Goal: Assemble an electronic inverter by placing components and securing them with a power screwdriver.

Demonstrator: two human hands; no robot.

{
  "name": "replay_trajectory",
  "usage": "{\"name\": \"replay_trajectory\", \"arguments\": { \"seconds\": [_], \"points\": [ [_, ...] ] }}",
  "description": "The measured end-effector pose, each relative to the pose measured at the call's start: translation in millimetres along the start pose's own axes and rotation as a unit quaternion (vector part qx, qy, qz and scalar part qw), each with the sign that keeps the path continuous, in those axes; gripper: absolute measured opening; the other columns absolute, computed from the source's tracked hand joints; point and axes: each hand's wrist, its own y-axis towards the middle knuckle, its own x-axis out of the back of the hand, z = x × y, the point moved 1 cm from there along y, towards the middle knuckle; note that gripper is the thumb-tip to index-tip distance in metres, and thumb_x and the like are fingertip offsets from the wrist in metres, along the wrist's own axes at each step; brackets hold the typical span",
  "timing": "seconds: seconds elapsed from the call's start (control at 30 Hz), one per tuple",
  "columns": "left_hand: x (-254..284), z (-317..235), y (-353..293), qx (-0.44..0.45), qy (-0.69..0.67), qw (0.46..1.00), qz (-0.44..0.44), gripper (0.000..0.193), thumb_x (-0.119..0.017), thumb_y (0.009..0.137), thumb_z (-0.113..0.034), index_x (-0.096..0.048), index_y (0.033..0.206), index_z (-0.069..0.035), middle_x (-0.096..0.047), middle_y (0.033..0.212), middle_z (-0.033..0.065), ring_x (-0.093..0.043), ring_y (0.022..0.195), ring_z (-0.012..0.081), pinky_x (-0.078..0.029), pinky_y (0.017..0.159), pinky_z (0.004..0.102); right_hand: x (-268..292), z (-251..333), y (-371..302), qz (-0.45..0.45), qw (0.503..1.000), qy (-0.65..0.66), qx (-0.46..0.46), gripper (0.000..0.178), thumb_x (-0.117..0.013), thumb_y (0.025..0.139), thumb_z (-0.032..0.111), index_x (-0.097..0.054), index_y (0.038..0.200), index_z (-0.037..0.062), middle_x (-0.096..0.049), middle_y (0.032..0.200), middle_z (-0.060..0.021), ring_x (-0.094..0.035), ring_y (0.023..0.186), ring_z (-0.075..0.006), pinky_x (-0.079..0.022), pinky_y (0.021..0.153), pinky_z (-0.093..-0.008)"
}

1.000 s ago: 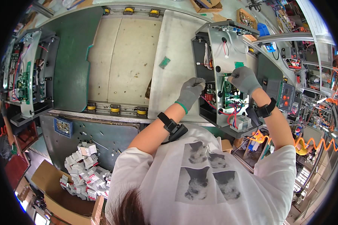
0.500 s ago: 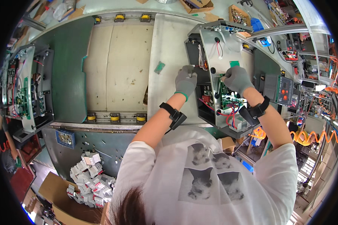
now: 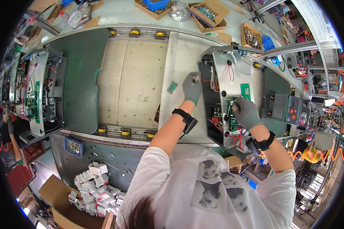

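Note:
An open metal chassis (image 3: 216, 68) stands on its side at the right of the work line. My left hand (image 3: 192, 88), in a grey glove, is at its left side with the fingers closed around the end of a red twisted wire (image 3: 205, 80) that runs into the chassis. My right hand (image 3: 248, 113), gloved too, is bent over a green circuit board (image 3: 232, 121) inside the chassis. Its fingers pinch the upper part of the board; the fingertips are partly hidden. A smaller green board (image 3: 245, 90) is just above that hand. Red and blue wires (image 3: 239, 138) hang below.
A loose green board (image 3: 172, 87) lies on the metal plate left of the chassis. A similar chassis (image 3: 42, 91) stands far left, beside a green panel (image 3: 80, 80). A grey unit with red knobs (image 3: 288, 109) is at right. Grey-white parts (image 3: 97, 191) are piled lower left.
The whole view has shifted, so the bench sits lower in the picture. My left hand has drawn the red wire a little leftward from the chassis. My right hand has moved down along the board.

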Motion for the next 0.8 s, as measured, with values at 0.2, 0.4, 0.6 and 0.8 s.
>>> {"name": "replay_trajectory", "arguments": {
  "seconds": [0.2, 0.4, 0.6, 0.8],
  "points": [
    [48, -110, 7, -0.214, -0.195, 0.949, 0.127, 0.014, -0.062, 0.085, -0.009, -0.065, 0.097, -0.003, -0.064, 0.08, 0.0027, -0.056, 0.071, 0.0078, -0.044, 0.063, 0.0217, -3, -3, 2, -0.014, 1.0, 0.007, 0.025, 0.014, -0.059, 0.078, 0.014, -0.056, 0.088, 0.0051, -0.061, 0.082, -0.018, -0.059, 0.079, -0.0374, -0.047, 0.069, -0.0457],
    [53, -93, -31, -0.087, -0.204, 0.905, 0.363, 0.018, -0.066, 0.082, -0.005, -0.067, 0.1, -0.003, -0.065, 0.09, 0.0053, -0.06, 0.081, 0.0105, -0.048, 0.072, 0.0247, 1, -1, 4, -0.035, 0.998, 0.03, 0.05, 0.016, -0.061, 0.075, 0.011, -0.055, 0.087, 0.003, -0.061, 0.077, -0.0184, -0.059, 0.076, -0.0382, -0.047, 0.067, -0.0448],
    [29, -26, -42, -0.057, -0.131, 0.934, 0.328, 0.015, -0.056, 0.086, -0.005, -0.066, 0.097, -0.002, -0.066, 0.094, 0.0098, -0.063, 0.087, 0.0207, -0.05, 0.076, 0.0298, 6, 0, 9, 0.025, 0.999, 0.019, 0.021, 0.016, -0.06, 0.076, 0.013, -0.056, 0.088, 0.0038, -0.061, 0.081, -0.0182, -0.059, 0.079, -0.0372, -0.047, 0.069, -0.0442],
    [0, -33, -36, -0.176, 0.178, 0.914, 0.32, 0.019, -0.059, 0.084, -0.013, -0.065, 0.1, -0.005, -0.064, 0.086, 0.0159, -0.06, 0.08, 0.0286, -0.048, 0.072, 0.0323, 11, 0, 9, 0.055, 0.997, 0.062, -0.006, 0.017, -0.062, 0.076, 0.014, -0.056, 0.087, 0.0024, -0.061, 0.078, -0.0183, -0.059, 0.077, -0.037, -0.047, 0.068, -0.0433]
  ]
}}
